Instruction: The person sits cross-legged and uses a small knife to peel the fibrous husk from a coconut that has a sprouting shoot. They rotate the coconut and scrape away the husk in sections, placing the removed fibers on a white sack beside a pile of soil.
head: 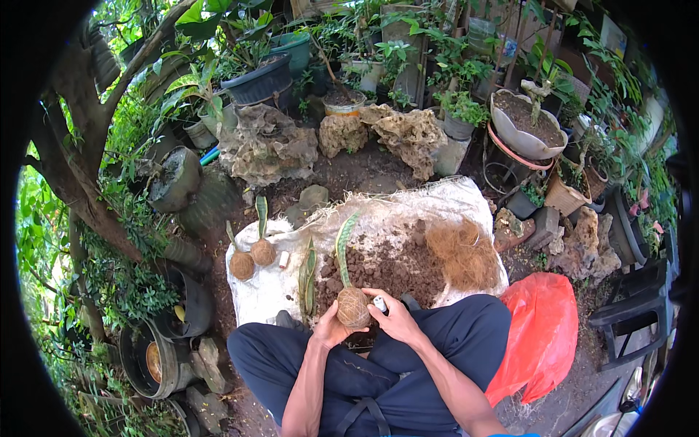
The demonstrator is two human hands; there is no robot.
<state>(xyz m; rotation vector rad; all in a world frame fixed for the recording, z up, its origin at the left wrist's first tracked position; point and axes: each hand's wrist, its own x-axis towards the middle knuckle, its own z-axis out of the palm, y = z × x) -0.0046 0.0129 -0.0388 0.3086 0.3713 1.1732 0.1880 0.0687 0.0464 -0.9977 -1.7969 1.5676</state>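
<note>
Cupped in my left hand [331,326] is a fibre-wrapped root ball [353,308], bound with thread. A single upright snake plant leaf [344,248] grows from its top. My right hand [397,318] holds a small white thread spool [380,303], its fingertips against the ball's right side. Two more wrapped balls, one [263,252] behind the other [241,265], sit on the left of a white sack [251,300], each with a leaf. Another spool [284,259] lies beside them. Loose snake plant leaves [307,278] rest on the sack, left of the dark soil [404,267].
A heap of brown coconut fibre [464,254] lies at the sack's right. Beyond it are a red plastic bag [540,333] and a dark plastic stool [636,314]. Porous rocks [267,145] and potted plants [259,79] line the back. A tree trunk [76,142] leans at left.
</note>
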